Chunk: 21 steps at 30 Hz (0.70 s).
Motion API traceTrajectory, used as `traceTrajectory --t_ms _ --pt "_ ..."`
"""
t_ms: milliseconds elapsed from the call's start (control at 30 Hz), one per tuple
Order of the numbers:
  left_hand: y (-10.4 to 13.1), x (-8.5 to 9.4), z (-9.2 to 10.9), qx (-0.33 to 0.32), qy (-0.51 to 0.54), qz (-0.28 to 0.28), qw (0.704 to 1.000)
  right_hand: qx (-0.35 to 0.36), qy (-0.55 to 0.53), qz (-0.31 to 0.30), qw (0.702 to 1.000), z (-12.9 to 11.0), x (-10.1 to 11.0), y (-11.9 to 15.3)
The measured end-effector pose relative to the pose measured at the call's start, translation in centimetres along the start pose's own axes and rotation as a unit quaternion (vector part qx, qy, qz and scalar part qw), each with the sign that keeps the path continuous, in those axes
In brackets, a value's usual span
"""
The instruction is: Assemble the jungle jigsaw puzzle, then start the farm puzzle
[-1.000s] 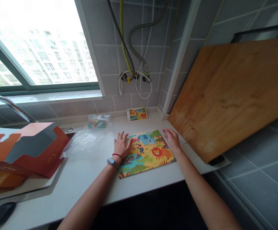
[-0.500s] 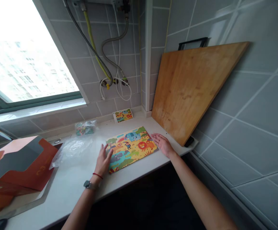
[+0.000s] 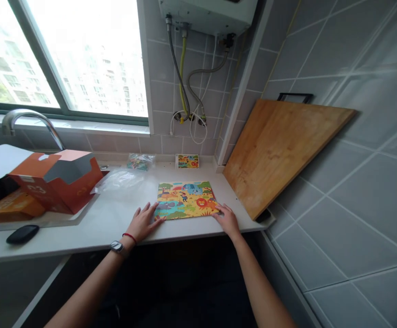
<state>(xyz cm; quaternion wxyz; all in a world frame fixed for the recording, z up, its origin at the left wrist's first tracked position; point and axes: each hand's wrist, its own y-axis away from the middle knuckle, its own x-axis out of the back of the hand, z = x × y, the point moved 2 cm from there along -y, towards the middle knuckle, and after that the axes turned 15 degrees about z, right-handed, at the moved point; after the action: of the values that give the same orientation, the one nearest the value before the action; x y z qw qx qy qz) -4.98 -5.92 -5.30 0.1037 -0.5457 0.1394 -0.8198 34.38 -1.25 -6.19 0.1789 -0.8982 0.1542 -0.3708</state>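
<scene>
A colourful jigsaw puzzle with safari animals, among them a blue elephant and a lion, lies flat on the white countertop. At its lower left corner is my left hand, fingers spread and fingertips touching the edge. My right hand rests against the lower right corner, its fingers stretched out along the side. Neither hand grips the puzzle between its fingers. Behind it, near the wall, lies a small picture card with the same kind of animal scene.
To the left are an open orange box, a clear plastic bag and another bag with coloured pieces. A black rounded object lies near the front edge. A large wooden board leans on the right wall. A faucet stands beneath the window.
My view has shifted left and up. The puzzle has been turned so its lower edge runs nearly along the counter's edge. My right hand has come down to its lower right corner.
</scene>
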Motion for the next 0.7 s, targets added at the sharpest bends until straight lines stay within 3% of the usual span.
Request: traceTrajectory --t_ms 400,700 --pt "0.4 1.2 1.1 0.008 0.031 0.044 0.999 0.040 0.053 -0.003 0.998 -1.4 0.2 0.3" --pt "1.0 1.5 1.2 0.018 -0.008 0.047 0.999 0.021 0.054 0.044 0.997 -1.3 0.1 0.8"
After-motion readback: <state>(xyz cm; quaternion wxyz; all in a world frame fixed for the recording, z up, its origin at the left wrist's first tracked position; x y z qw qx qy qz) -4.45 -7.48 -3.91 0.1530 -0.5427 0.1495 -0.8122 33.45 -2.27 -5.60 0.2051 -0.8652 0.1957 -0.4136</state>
